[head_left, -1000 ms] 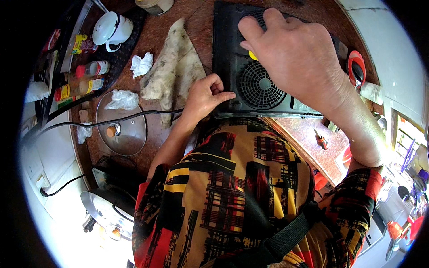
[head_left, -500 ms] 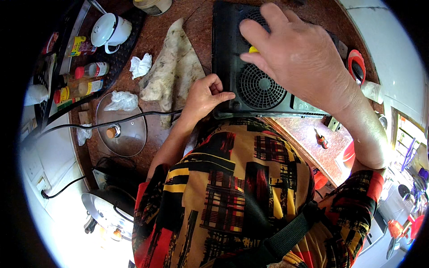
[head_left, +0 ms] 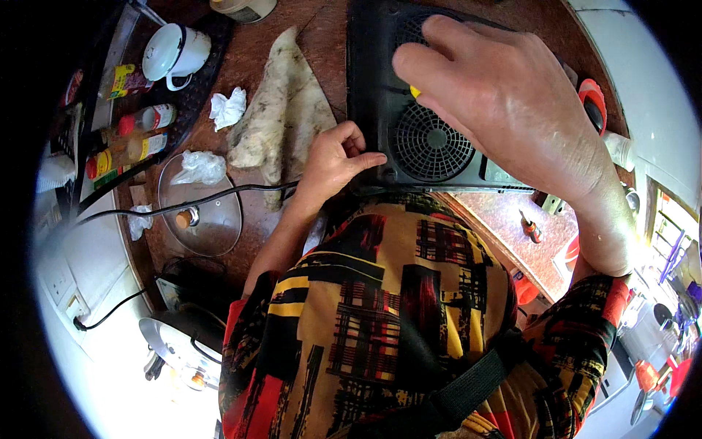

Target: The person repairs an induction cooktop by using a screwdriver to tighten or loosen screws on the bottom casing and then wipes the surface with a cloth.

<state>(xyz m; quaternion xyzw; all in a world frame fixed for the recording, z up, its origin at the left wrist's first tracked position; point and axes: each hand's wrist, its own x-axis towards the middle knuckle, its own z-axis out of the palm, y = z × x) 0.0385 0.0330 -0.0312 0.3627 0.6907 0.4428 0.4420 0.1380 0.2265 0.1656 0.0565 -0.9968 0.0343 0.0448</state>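
A black plastic appliance (head_left: 371, 95) with two round vent grilles lies underside up on the counter, much like an upturned induction cooker. My left hand (head_left: 335, 157) is closed at its left edge, fingers curled and thumb resting on the panel near the lower grille. Above the panel, my right hand (head_left: 490, 80) is closed around a screwdriver, of which only a bit of yellow handle (head_left: 414, 91) shows. The screwdriver's tip is hard to make out, and my fingers and palm hide most of the handle.
To the left are a dirty cloth (head_left: 274, 110), crumpled tissue (head_left: 227, 109), a glass lid (head_left: 212, 230) and a black cable (head_left: 248, 188). A rack holds a white enamel mug (head_left: 191, 55) and several jars. A red-and-black screwdriver (head_left: 531, 229) lies at the right, near a red-handled tool (head_left: 592, 102).
My right hand has shifted slightly down and turned, its fingers drawn closer together, covering more of the yellow handle. My left hand stays at the appliance's edge.
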